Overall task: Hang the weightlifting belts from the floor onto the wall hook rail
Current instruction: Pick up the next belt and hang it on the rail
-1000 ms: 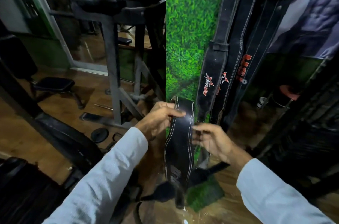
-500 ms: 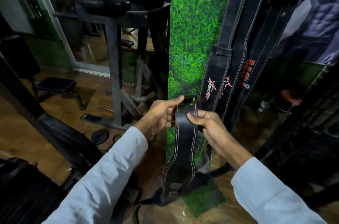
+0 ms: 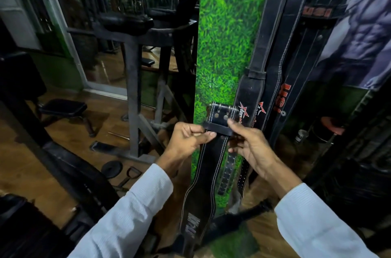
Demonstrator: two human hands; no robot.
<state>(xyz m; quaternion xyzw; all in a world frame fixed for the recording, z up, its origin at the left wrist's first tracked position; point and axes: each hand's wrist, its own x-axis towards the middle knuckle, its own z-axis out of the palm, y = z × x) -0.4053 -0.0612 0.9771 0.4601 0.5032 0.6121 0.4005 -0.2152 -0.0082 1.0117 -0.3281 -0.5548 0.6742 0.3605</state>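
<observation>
A black leather weightlifting belt (image 3: pixel 208 169) with white stitching hangs down from both my hands in front of the green grass-patterned wall panel (image 3: pixel 226 42). Its metal buckle end (image 3: pixel 222 112) stands up above my fingers. My left hand (image 3: pixel 186 141) pinches the belt's left edge just under the keeper loop. My right hand (image 3: pixel 251 147) grips the right side at the loop. Several black belts (image 3: pixel 273 71) with red star and red lettering logos hang on the wall at the right; the hook rail is out of view above.
A grey steel gym machine frame (image 3: pixel 133 97) stands left of the panel. A padded bench (image 3: pixel 63 107), a weight plate (image 3: pixel 112 170) and a handle (image 3: pixel 132 173) lie on the wooden floor. Dark equipment fills the right side (image 3: pixel 359 152).
Both hands have slid up the belt toward its buckle end, which has risen into view above my fingers. The belt hangs higher off the floor than before.
</observation>
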